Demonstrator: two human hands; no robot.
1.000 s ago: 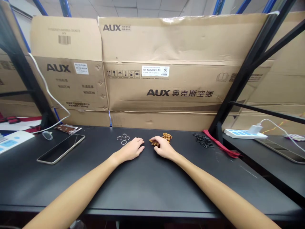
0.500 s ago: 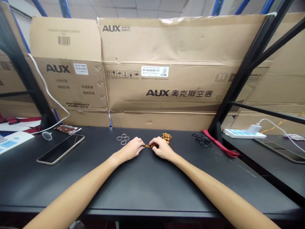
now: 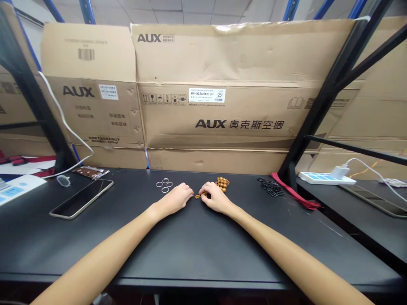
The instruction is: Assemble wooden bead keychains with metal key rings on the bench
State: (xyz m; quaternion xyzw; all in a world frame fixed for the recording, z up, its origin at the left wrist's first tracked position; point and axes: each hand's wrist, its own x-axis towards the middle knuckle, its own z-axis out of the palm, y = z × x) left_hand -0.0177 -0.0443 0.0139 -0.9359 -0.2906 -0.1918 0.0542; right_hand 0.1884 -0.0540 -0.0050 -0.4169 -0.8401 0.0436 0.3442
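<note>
Firm pinch from right hand [image 3: 216, 198] on short strand of brown wooden beads [image 3: 198, 196], near far edge of matte black bench [image 3: 254, 241]; left hand [image 3: 176, 199] curled just beside, grip unclear. Risk: slackened pinch, beads rolling loose.

The wooden beads [image 3: 222, 183] are showing a glossy finish, and the metal rings [image 3: 156, 184] a bright one. The tabletop [image 3: 203, 241] is presenting matt black; the cardboard cartons [image 3: 241, 63] are showing rough, creased paper.
</note>
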